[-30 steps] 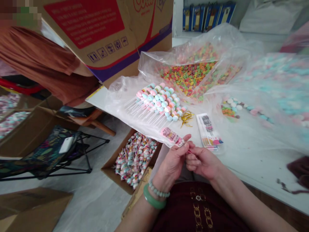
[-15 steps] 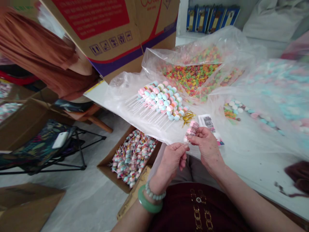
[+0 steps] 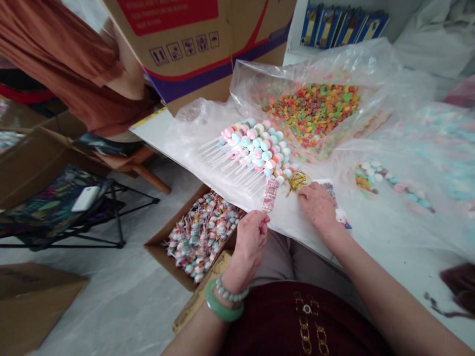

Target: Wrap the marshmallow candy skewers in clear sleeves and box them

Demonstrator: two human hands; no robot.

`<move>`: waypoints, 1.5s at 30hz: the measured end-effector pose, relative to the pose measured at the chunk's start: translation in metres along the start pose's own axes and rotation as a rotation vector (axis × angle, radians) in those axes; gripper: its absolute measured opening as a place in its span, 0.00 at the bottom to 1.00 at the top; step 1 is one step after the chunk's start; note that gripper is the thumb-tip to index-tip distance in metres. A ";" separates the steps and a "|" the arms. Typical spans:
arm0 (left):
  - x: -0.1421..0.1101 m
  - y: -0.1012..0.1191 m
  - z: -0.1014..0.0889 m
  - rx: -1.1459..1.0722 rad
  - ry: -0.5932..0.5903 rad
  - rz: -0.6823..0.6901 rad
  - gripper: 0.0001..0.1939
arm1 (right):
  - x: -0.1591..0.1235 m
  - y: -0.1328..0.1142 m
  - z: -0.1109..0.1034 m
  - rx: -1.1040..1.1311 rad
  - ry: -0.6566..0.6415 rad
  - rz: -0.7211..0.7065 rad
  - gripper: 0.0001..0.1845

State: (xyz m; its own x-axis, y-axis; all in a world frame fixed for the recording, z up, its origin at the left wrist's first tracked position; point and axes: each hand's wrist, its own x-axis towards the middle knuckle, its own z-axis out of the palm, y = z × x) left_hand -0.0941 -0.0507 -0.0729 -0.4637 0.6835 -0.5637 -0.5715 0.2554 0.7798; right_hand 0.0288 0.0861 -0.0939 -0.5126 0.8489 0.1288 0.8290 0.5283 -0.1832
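L hand (image 3: 252,232) is clamping pink-printed, wrapped marshmallow pop (image 3: 270,194), pointing approx. 12 o'c, stick mostly hidden; R hand (image 3: 318,205) is reaching gold ties (image 3: 297,182), grip unclear.

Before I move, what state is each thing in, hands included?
Left hand: closed on the lower end of the wrapped skewer.
Right hand: at the gold ties, grip unclear.
Wrapped skewer: sleeved, held up.
Gold ties: loose, bunched.
Marshmallow skewers: unwrapped, piled.
Floor carton: open, holding packed skewers.
Folding chair: unfolded.
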 end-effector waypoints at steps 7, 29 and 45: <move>0.001 0.000 0.000 -0.001 -0.052 0.009 0.09 | -0.017 0.018 -0.018 0.739 -0.044 0.250 0.06; -0.002 -0.011 0.020 0.045 -0.204 -0.070 0.11 | -0.056 -0.035 -0.030 1.035 -0.124 0.022 0.15; -0.004 -0.020 0.020 0.074 -0.165 0.157 0.19 | -0.064 -0.044 -0.013 1.138 -0.002 0.322 0.22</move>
State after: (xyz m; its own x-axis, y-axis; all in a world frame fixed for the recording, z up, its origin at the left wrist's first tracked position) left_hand -0.0674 -0.0443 -0.0808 -0.4230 0.8197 -0.3863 -0.4467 0.1823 0.8759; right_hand 0.0279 0.0081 -0.0811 -0.3179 0.9445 -0.0830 0.2439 -0.0031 -0.9698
